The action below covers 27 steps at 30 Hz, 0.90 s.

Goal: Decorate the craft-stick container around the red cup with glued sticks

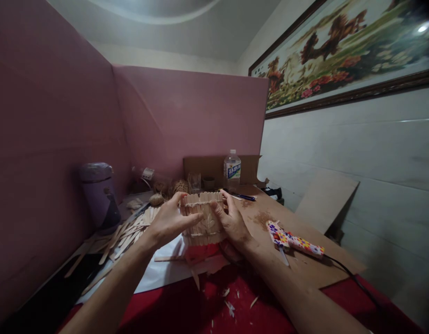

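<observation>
Craft-stick container [204,225] sits between both part-curled hands above red cloth [186,306]: left hand [172,217] grips one side, right hand [232,221] the other. Its inside is hidden. Behind stand a labelled bottle [232,170], glass [194,181] and brown pot [208,183], contents unclear.

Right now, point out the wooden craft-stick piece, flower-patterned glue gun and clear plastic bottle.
Wooden craft-stick piece [208,218], head view: near side.
Flower-patterned glue gun [297,242], head view: handle.
Clear plastic bottle [232,170], head view: label.
</observation>
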Each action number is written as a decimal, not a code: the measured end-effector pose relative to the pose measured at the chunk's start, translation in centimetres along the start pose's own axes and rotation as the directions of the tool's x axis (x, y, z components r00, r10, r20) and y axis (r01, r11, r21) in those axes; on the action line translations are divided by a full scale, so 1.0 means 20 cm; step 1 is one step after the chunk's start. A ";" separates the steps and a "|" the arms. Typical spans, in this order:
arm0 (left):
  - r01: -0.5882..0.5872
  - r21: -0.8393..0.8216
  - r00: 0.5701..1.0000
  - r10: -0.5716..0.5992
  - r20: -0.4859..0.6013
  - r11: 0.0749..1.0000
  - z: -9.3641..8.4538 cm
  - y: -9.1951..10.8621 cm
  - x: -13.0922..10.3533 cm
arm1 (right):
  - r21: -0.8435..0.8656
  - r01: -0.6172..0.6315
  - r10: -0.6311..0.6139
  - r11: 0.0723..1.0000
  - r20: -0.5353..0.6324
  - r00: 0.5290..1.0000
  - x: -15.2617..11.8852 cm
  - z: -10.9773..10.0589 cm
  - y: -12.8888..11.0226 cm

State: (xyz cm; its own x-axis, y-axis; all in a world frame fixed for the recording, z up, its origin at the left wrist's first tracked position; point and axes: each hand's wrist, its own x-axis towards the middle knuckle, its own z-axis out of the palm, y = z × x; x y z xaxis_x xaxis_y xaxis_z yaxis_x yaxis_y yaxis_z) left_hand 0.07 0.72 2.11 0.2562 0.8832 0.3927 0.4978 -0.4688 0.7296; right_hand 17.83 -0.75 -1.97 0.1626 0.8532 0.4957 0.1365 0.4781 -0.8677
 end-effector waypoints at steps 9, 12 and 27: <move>-0.001 0.004 1.000 0.000 0.011 1.000 -0.01 -0.02 0.01 | -0.039 0.014 -0.014 0.999 0.000 1.000 0.00 0.01 0.02; 0.027 0.012 1.000 -0.027 0.010 1.000 -0.01 0.00 0.00 | -0.026 0.009 -0.009 1.000 0.007 1.000 0.00 0.01 0.01; -0.038 0.062 0.999 0.040 -0.033 0.997 -0.02 -0.04 0.01 | -0.003 0.018 -0.018 1.000 0.009 1.000 0.00 0.01 0.03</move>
State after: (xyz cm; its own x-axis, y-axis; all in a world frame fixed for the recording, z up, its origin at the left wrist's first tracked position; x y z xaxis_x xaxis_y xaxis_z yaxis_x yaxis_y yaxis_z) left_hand -0.66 1.34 1.87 0.2484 0.8629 0.4400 0.5380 -0.5007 0.6781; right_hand 17.77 -0.52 -2.44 0.1508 0.8462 0.5111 0.1422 0.4930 -0.8583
